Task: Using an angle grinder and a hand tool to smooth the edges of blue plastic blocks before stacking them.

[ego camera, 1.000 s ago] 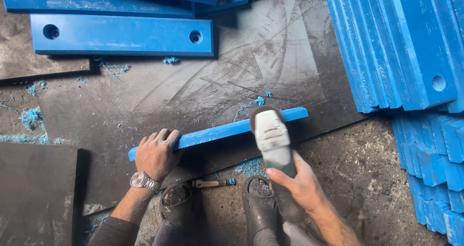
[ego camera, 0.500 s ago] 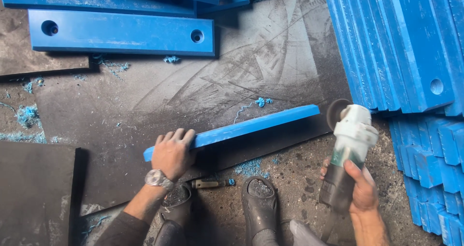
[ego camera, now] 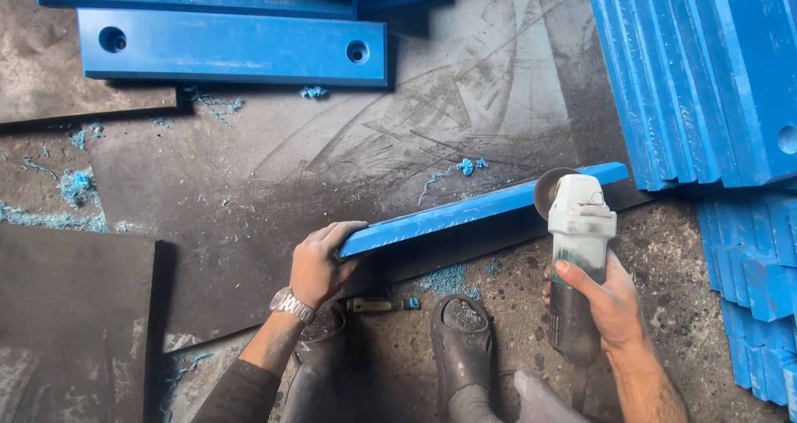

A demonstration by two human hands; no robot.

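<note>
A long blue plastic bar (ego camera: 465,209) stands on its edge across a dark rubber mat (ego camera: 332,174). My left hand (ego camera: 320,263) grips the bar's near left end, a metal watch on the wrist. My right hand (ego camera: 606,303) holds an angle grinder (ego camera: 577,240) with a pale head and dark body. The grinder's disc (ego camera: 548,190) sits against the bar close to its right end.
Flat blue bars with round holes (ego camera: 232,49) lie at the top left. A leaning stack of blue bars (ego camera: 706,83) fills the right side. Blue shavings (ego camera: 75,186) litter the floor. My two dark shoes (ego camera: 461,340) and a small tool (ego camera: 378,304) are below the bar.
My right hand has carried the grinder from the bar's middle off to the right, then back to the bar's right end. The left hand and bar have shifted rightward in view.
</note>
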